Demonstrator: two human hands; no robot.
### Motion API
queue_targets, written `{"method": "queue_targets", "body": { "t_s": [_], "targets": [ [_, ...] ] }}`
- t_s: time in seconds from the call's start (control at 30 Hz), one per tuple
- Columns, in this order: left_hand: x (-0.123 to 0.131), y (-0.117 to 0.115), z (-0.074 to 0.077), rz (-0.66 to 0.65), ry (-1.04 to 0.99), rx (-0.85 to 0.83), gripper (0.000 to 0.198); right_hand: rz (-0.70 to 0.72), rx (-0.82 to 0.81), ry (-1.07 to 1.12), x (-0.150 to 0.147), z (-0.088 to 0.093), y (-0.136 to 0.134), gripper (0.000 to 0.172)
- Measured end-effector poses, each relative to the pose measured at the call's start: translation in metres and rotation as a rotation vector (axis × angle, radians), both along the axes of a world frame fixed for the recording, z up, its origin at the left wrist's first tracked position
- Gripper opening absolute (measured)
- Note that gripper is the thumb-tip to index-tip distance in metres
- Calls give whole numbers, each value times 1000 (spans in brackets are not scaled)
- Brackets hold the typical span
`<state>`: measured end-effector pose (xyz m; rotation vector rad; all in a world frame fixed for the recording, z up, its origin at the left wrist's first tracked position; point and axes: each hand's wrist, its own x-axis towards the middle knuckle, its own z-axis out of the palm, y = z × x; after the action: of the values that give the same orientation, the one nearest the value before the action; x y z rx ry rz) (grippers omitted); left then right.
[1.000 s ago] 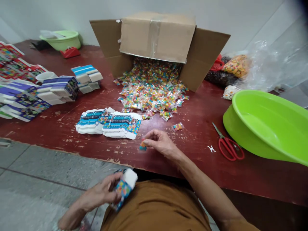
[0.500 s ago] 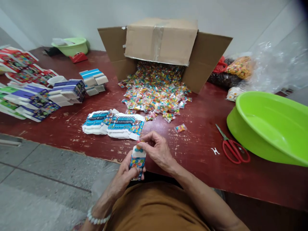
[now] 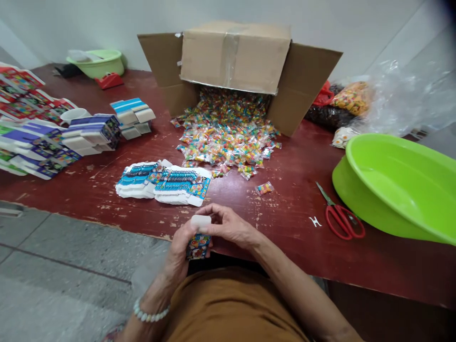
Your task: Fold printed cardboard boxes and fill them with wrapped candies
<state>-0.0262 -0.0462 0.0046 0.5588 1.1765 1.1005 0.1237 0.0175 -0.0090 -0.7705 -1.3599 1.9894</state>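
Note:
A small blue printed candy box (image 3: 198, 246) stands upright close to my body, its white top flap facing up. My left hand (image 3: 179, 249) is wrapped round the box from the left, the thumb near the top. My right hand (image 3: 233, 228) presses thumb and fingers on the flap from the right; some fingertips are hidden behind it. Just beyond my hands lie fanned stacks of flat blue boxes (image 3: 181, 185). A single candy packet (image 3: 264, 188) lies apart from the heap of wrapped candies (image 3: 228, 142).
A cardboard carton (image 3: 235, 61) on its side spills the heap onto the red table (image 3: 285, 228). To the right are red-handled scissors (image 3: 344, 222), a white paper scrap (image 3: 315, 222) and a green basin (image 3: 388, 199). Purple boxes (image 3: 92, 130) and red boxes (image 3: 24, 95) stand left.
The candy packet in my right fingers has gone out of sight at the box opening. My right fingers are now on the flap. The whole view has shifted slightly.

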Motion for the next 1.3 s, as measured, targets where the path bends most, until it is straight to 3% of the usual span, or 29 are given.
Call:
{"method": "queue_targets", "body": {
  "t_s": [0.07, 0.13, 0.23, 0.43, 0.53, 0.73, 0.9, 1.0, 1.07, 1.17, 1.3],
  "targets": [
    [1, -1, -1, -10, 17, 26, 43, -120, 191, -24, -1, -1, -1, 31],
    [1, 0, 3, -30, -54, -56, 44, -240, 467, -68, 0, 1, -3, 25],
    [1, 3, 11, -94, -230, -190, 53, -206, 681, -157, 3, 9, -5, 22],
    [1, 2, 9, -54, -233, -91, 76, -151, 255, -238, -2, 11, -7, 15],
    [-1, -1, 4, -75, -213, -58, 81, -87, 164, -199, -5, 8, -5, 20],
    [-4, 2, 7, -47, -211, -155, 70, -104, 541, -195, 0, 19, -7, 11],
    [-7, -2, 2, 62, -154, -153, 55, 9, 621, -167, -5, 7, -11, 8],
    [-17, -20, -11, 83, -3, -140, 54, -13, 592, -263, -14, -12, 12, 9],
    [-30, -38, -22, 113, 202, -144, 52, -171, 595, -423, -19, -21, 40, 9],
    [-58, -64, -40, 134, 530, -156, 53, -331, 661, -662, -27, -26, 83, 41],
    [-91, -83, -51, 87, 794, -97, 53, -267, 733, -878, -40, -24, 109, 76]
  ]
}}
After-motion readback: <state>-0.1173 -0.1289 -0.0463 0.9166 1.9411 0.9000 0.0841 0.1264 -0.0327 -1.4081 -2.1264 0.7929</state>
